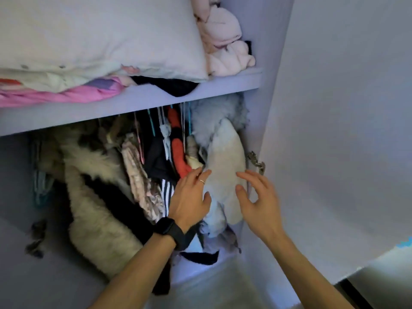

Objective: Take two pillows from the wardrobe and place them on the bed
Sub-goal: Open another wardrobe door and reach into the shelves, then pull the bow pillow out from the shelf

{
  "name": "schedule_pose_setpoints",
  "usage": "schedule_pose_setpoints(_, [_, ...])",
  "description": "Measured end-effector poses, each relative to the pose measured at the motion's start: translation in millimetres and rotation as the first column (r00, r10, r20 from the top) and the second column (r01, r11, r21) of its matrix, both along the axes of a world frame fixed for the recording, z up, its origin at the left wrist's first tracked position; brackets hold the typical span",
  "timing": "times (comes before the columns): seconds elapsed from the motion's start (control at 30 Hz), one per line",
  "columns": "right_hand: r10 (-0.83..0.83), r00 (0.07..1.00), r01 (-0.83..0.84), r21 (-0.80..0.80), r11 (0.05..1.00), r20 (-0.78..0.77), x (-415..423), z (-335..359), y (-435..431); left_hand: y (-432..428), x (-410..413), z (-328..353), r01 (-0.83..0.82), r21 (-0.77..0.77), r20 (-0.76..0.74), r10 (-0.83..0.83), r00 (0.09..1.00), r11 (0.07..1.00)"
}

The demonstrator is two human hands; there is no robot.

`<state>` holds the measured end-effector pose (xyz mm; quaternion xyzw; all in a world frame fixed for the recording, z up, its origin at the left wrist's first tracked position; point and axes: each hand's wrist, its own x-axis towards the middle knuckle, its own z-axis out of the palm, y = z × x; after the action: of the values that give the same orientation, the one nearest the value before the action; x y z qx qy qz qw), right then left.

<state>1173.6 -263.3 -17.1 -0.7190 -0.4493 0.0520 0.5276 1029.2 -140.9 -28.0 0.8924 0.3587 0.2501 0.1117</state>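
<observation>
Wardrobe (254, 121) open. Two pillows noted. The first, a large white pillow (100, 34), lies flat on the upper shelf (133, 101) at 11 o'clock from my hands, on top of pink bedding (66, 94), with a pale pink bundle (223, 41) just beside it at its 3 o'clock. The second, a smaller pale pillow (225, 161), stands on end in the hanging compartment under the shelf, against the right wall, with hanging clothes (160, 157) at its 9 o'clock and a door hinge (256, 162) at its 3 o'clock. My left hand (189, 197), with a ring (201, 181) on one finger and a black watch (168, 230) on the wrist, has straight fingers lying against the left edge of the pale pillow; nothing gripped. My right hand (256, 201) is spread, fingers loosely bent, at the pillow's 4 o'clock; released, and I cannot tell whether it touches. A furry coat (93, 197) hangs at 9 o'clock of my left hand.
</observation>
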Motion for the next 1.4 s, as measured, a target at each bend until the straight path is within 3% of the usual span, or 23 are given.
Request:
schedule_pose_setpoints(0.13, [0.115, 0.981, -0.140, 0.153, 0.978, 0.159, 4.3, 70.8, 63.3, 23.6, -22.8, 81.4, -0.137, 0.175, 0.145, 0.112, 0.983, 0.975])
schedule_pose_setpoints(0.37, [0.235, 0.938, -0.324, 0.399, 0.858, 0.255, 9.1, 223.6, 156.8, 53.7, -49.2, 239.1, -0.324, 0.457, 0.244, 0.234, 0.941, 0.828])
schedule_pose_setpoints(0.5, [0.267, 0.932, -0.347, 0.392, 0.852, 0.246, 19.2, 286.2, 200.0, 86.8, -70.7, 313.0, -0.460, 0.531, 0.261, 0.378, 0.888, 0.712])
schedule_pose_setpoints(0.7, [0.233, 0.932, -0.316, 0.307, 0.898, 0.277, 38.6, 334.0, 270.2, 152.1, -85.1, 383.3, -0.526, 0.564, 0.156, 0.543, 0.825, 0.637])
schedule_pose_setpoints(0.9, [0.311, 0.949, -0.312, 0.018, 0.950, 0.049, 59.1, 370.2, 346.6, 247.6, -69.5, 433.9, -0.599, 0.387, 0.146, 0.595, 0.790, 0.701])
schedule_pose_setpoints(1.07, [0.286, 0.958, -0.286, -0.059, 0.957, 0.006, 58.4, 402.6, 401.4, 327.2, -61.3, 466.2, -0.623, 0.094, 0.166, 0.605, 0.779, 0.776])
schedule_pose_setpoints(1.13, [0.235, 0.972, -0.234, -0.073, 0.970, 0.015, 55.3, 410.1, 420.3, 350.8, -58.1, 462.4, -0.651, 0.040, 0.192, 0.633, 0.750, 0.758])
schedule_pose_setpoints(1.4, [-0.003, 0.990, 0.004, -0.010, 1.000, 0.143, 36.6, 377.2, 458.9, 382.1, -51.6, 428.0, -0.765, 0.061, 0.196, 0.744, 0.639, 0.641])
